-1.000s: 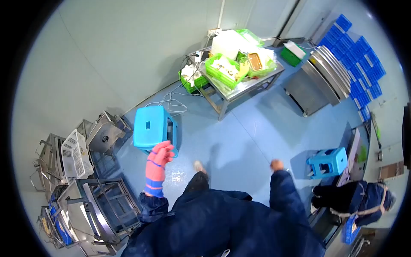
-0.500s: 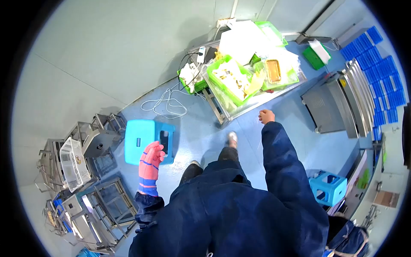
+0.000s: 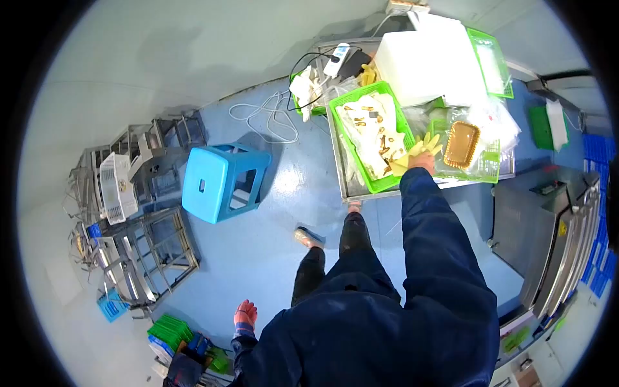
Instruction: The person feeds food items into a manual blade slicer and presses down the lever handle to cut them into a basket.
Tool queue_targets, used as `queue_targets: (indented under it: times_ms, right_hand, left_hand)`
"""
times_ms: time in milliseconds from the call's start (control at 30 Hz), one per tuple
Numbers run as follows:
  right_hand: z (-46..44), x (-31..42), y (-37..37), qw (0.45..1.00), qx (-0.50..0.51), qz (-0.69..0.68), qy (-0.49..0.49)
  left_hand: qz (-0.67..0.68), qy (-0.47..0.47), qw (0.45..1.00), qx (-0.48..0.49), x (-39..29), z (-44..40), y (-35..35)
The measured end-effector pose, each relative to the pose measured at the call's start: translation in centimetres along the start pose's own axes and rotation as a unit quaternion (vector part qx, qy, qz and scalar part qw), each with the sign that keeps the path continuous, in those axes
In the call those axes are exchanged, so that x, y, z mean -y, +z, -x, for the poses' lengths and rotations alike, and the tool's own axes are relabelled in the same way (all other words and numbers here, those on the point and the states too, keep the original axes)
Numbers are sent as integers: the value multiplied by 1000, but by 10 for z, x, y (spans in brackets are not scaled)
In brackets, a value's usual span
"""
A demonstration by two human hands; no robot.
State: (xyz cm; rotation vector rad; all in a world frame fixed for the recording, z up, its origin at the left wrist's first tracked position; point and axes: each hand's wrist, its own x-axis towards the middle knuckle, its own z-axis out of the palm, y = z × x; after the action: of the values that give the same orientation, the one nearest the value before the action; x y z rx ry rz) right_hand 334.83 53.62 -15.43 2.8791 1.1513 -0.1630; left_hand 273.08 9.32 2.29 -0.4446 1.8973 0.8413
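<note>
My right hand (image 3: pixel 422 161), bare, is at a yellow rubber glove (image 3: pixel 407 157) by the right edge of a green basket (image 3: pixel 369 180). Its fingers look closed on the glove, though they are partly hidden. Inside that basket lies white material with brown and yellowish pieces (image 3: pixel 371 122). Just right of the hand, a gold-brown tray (image 3: pixel 461 144) with a scalloped rim rests on clear plastic bags. My left hand (image 3: pixel 245 315), in a pink knitted glove with blue stripes, hangs low at my side. Its fingers are loosely apart and it holds nothing.
A steel table (image 3: pixel 344 184) carries the baskets, white sheets (image 3: pixel 425 64) and a power strip (image 3: pixel 336 60). A blue stool (image 3: pixel 205 184) and a loose white cable (image 3: pixel 264 116) are on the floor left. Metal frames (image 3: pixel 161 251) line the left wall; a steel cabinet (image 3: pixel 525 206) stands right.
I have stepped closer to the table. My right hand has moved from in front of it to the yellow glove. My left hand has dropped back, away from the blue stool.
</note>
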Motion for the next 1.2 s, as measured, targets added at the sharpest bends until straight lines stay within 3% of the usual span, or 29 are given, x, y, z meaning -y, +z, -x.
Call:
queue_targets:
  times_ms: [100,133,233,267,300,367,433,500,533,567,600,633,667,700,733,767,833,900,967,1033,1067,1100,1167,1200]
  right_hand:
    - [-16,-17,4,998,52,-16,-36]
    - [-15,-23,1,996,14,-49,-79]
    - [-42,-52,5,976,41,-130,-167]
    - [-44,-54,-6,961,14,-222,-162]
    - [-51,-55,-22,925,104,-341,-129]
    - [-48,-60,-83,801,234,-534,-136]
    - [14,-22,-209,528,372,-763,-40]
    - [34,-32,-195,407,445,-793,-87]
    - [34,-40,-164,647,377,-611,-259]
    - [63,-21,-151,746,357,-429,-364]
    - [94,0,-140,810,267,-167,-495]
    - [126,21,-130,791,178,22,-585]
    - [157,29,-131,762,263,-160,-570]
    - [189,34,-135,724,358,-256,-531]
    - [229,38,-137,643,470,-409,-446]
    - [267,43,-172,635,566,-378,-366]
    - [337,40,-177,497,644,-476,-335]
    - [411,32,-199,399,747,-479,-228]
    - [480,18,-226,380,791,-470,-101]
    - [536,0,-240,226,894,-386,-8]
    - [562,-9,-260,211,909,-357,29]
    - [581,-18,-279,260,913,-316,-5]
    - [616,-24,-282,353,874,-201,-268]
    - [630,-24,-271,343,808,-143,-458]
  left_hand:
    - [10,32,997,-71,13,31,19]
    - [0,52,997,-60,8,48,36]
    - [0,89,996,-30,12,64,62]
    - [-8,98,995,-6,13,69,70]
    - [-13,101,995,-1,15,75,77]
    - [-25,105,994,10,23,87,83]
    - [-24,97,995,12,38,85,71]
    - [-3,89,996,5,60,73,52]
    - [7,84,996,5,72,64,38]
    - [16,77,997,4,86,55,17]
    - [25,70,997,3,101,51,-5]
    - [46,72,996,-9,113,47,-28]
    - [63,71,995,-23,128,46,-55]
    - [83,70,993,-34,144,46,-81]
    - [112,75,990,-49,163,43,-106]
    - [148,75,984,-63,182,41,-134]
    - [229,72,966,-95,224,39,-184]
    - [326,47,938,-104,289,18,-248]
    - [394,21,913,-108,358,-4,-294]
    - [430,-5,896,-110,417,-16,-331]
    - [452,17,887,-87,443,-25,-340]
    - [477,10,871,-118,455,-27,-344]
    - [529,-4,829,-181,479,-33,-341]
    - [577,-7,796,-183,483,-40,-340]
